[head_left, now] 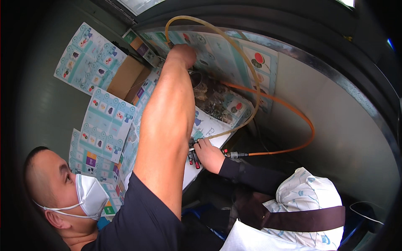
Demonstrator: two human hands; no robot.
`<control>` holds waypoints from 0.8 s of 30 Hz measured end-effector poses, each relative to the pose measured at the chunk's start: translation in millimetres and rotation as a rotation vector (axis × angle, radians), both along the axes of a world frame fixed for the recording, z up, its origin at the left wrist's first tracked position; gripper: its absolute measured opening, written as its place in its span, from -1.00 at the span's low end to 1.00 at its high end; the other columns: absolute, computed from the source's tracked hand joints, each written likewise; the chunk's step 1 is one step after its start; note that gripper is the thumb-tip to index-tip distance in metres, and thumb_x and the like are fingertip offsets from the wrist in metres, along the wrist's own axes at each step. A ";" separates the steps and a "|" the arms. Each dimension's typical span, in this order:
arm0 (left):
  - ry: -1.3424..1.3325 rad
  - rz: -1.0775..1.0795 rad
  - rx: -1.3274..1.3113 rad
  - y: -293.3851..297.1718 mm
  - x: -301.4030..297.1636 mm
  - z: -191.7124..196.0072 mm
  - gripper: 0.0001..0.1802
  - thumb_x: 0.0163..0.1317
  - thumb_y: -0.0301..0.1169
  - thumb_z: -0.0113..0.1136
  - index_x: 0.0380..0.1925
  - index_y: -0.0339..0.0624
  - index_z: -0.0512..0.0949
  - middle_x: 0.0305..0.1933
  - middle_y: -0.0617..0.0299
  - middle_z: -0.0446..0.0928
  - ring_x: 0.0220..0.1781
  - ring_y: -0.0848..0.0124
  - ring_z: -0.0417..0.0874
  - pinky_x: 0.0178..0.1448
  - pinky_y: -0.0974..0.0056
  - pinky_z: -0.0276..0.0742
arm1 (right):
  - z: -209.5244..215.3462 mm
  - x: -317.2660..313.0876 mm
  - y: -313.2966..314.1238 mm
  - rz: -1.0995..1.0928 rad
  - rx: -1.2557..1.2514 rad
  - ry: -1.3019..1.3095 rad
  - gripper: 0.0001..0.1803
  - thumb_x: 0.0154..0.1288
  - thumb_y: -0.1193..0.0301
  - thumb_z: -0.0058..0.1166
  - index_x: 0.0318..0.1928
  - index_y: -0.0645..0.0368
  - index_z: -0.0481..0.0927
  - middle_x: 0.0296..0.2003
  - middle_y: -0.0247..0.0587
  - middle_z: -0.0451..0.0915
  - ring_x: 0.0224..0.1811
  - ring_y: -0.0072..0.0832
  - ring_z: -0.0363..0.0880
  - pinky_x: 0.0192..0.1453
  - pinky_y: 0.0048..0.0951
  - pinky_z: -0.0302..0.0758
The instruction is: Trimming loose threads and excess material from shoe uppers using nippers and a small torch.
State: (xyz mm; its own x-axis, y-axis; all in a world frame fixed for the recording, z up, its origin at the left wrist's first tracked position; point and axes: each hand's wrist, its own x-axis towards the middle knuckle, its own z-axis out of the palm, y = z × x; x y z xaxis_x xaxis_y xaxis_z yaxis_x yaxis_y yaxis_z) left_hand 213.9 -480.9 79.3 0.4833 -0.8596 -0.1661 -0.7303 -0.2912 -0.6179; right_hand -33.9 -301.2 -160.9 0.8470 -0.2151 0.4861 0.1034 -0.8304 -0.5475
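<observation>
Neither my left hand nor my right hand shows in the head view. A masked person at the lower left stretches a bare arm upward, and that person's hand point(183, 54) closes near the end of a pale yellow hose point(217, 31), beside a dark round metal opening point(197, 78). A second person in a white patterned cap point(310, 201) and a black sleeve grips a small valve handle with red knobs point(193, 158) in one hand point(208, 154). An orange hose point(302, 119) runs from that handle in a loop.
Printed cardboard sheets point(104, 117) in teal and white cover the dark surface on the left and at the top. A curved grey metal wall point(347, 125) closes in the right side. Dark debris point(213, 98) lies by the opening. The space is tight, with both people close below.
</observation>
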 end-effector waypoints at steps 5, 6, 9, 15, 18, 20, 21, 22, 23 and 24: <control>-0.051 0.037 0.053 9.5 -8.3 6.3 -0.63 0.43 -0.40 0.03 -0.01 -0.15 0.82 0.16 0.03 0.79 0.20 0.13 0.81 0.24 0.04 0.73 | -2.9 -1.7 5.0 0.043 0.021 0.019 -0.72 0.27 0.48 0.14 -0.03 0.31 0.56 -0.07 -0.01 0.53 0.09 -0.11 0.55 0.02 -0.31 0.70; -0.067 0.023 0.011 11.9 -9.9 4.4 -0.64 0.42 -0.40 0.04 -0.03 -0.13 0.82 0.13 0.05 0.80 0.18 0.13 0.82 0.22 0.04 0.73 | -2.9 -2.9 4.7 0.039 0.028 0.021 -0.72 0.27 0.48 0.14 -0.03 0.31 0.56 -0.07 -0.01 0.53 0.09 -0.11 0.55 0.02 -0.31 0.70; -0.097 -0.036 -0.006 11.8 -12.0 -8.7 -0.65 0.42 -0.38 0.04 -0.06 -0.12 0.83 0.09 0.08 0.82 0.15 0.14 0.84 0.18 0.04 0.74 | -4.3 -2.9 0.6 0.038 -0.003 0.023 -0.69 0.24 0.48 0.15 -0.01 0.32 0.57 -0.05 -0.01 0.54 0.12 -0.10 0.54 0.02 -0.33 0.69; -0.123 -0.051 0.050 13.2 -13.1 -32.7 -0.66 0.44 -0.36 0.06 -0.13 -0.10 0.85 0.04 0.10 0.83 0.10 0.15 0.85 0.14 0.04 0.74 | -2.3 -0.6 -2.6 0.042 0.020 0.032 -0.68 0.20 0.48 0.17 -0.03 0.32 0.57 -0.05 -0.01 0.53 0.13 -0.11 0.53 0.07 -0.34 0.67; -0.160 -0.083 0.035 13.2 -13.2 -29.6 -0.66 0.45 -0.37 0.06 -0.12 -0.09 0.85 0.06 0.11 0.83 0.10 0.16 0.85 0.15 0.05 0.74 | -2.1 -0.2 -3.6 0.053 0.000 0.041 -0.68 0.19 0.49 0.17 -0.03 0.33 0.56 -0.05 -0.01 0.53 0.12 -0.10 0.52 0.09 -0.34 0.65; -0.193 -0.103 0.022 14.2 -15.1 -19.0 -0.66 0.46 -0.37 0.05 -0.11 -0.08 0.86 0.07 0.12 0.83 0.11 0.16 0.84 0.15 0.06 0.74 | -2.8 0.0 -2.2 0.054 -0.005 0.014 -0.68 0.19 0.49 0.17 -0.03 0.34 0.56 -0.06 0.00 0.52 0.12 -0.09 0.52 0.10 -0.34 0.64; -0.188 -0.071 -0.007 13.0 -14.8 -11.2 -0.67 0.42 -0.35 0.09 -0.13 -0.11 0.85 0.06 0.07 0.82 0.13 0.14 0.84 0.17 0.07 0.73 | -2.9 0.3 -1.0 0.056 -0.005 0.012 -0.68 0.19 0.49 0.17 -0.03 0.34 0.56 -0.06 0.00 0.52 0.12 -0.09 0.52 0.10 -0.34 0.64; -0.180 -0.044 -0.036 9.8 -17.8 -4.5 -0.68 0.37 -0.33 0.12 -0.14 -0.14 0.85 0.05 0.03 0.82 0.14 0.12 0.83 0.20 0.09 0.73 | -3.4 0.3 -0.8 0.059 0.009 0.021 -0.68 0.19 0.49 0.17 -0.03 0.34 0.56 -0.05 0.01 0.52 0.12 -0.08 0.52 0.11 -0.34 0.64; -0.178 -0.047 -0.035 9.0 -22.0 0.1 -0.68 0.37 -0.33 0.12 -0.14 -0.14 0.85 0.05 0.03 0.82 0.14 0.12 0.83 0.20 0.09 0.73 | -3.7 -0.1 -0.7 0.061 0.024 0.030 -0.68 0.19 0.49 0.16 -0.03 0.34 0.56 -0.05 0.02 0.52 0.13 -0.08 0.51 0.12 -0.35 0.63; -0.223 -0.051 -0.055 9.2 -26.7 3.8 -0.67 0.42 -0.35 0.10 -0.10 -0.11 0.85 0.07 0.08 0.82 0.17 0.16 0.82 0.18 0.11 0.75 | -4.1 -0.9 -0.9 0.057 0.026 0.032 -0.68 0.19 0.49 0.16 -0.03 0.34 0.56 -0.05 0.02 0.52 0.13 -0.08 0.51 0.12 -0.35 0.63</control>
